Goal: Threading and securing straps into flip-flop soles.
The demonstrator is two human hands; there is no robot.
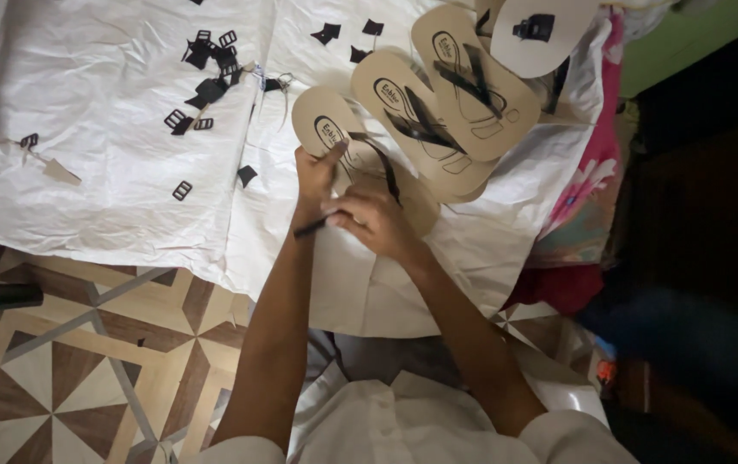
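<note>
Head view, only one. Left hand [316, 172] presses flat on the heel end of a beige sandal sole [335, 129], thumb out toward the printed oval, fingers closed down on the sole. Right hand [375, 219] sits just beside it on the toe half of the same sole, fingers curled and pinching a thin black strap [384, 167] that loops up from the sole; a dark strap end or tool tip [311, 227] pokes out under the left wrist, can't tell which.

Progress, judged from how things lie: just beyond the hands, to the right, two more beige soles [446, 103] overlap in a fanned stack w/ black straps already laid on them, so those look fitted. A further sole [541, 34] lies underside up at the far right w/ a black buckle piece on it. The sole in hand looks partway through, its strap not seated yet.

Far left of the hands, well apart, loose black buckles and strap bits [206, 77] lie scattered, approx a dozen unused. No boxes or trays in view; everything lies on a crumpled white sheet [85, 189] spread over patterned floor tiles [60, 369]. Pink floral cloth [597, 163] bunches at the right edge.
</note>
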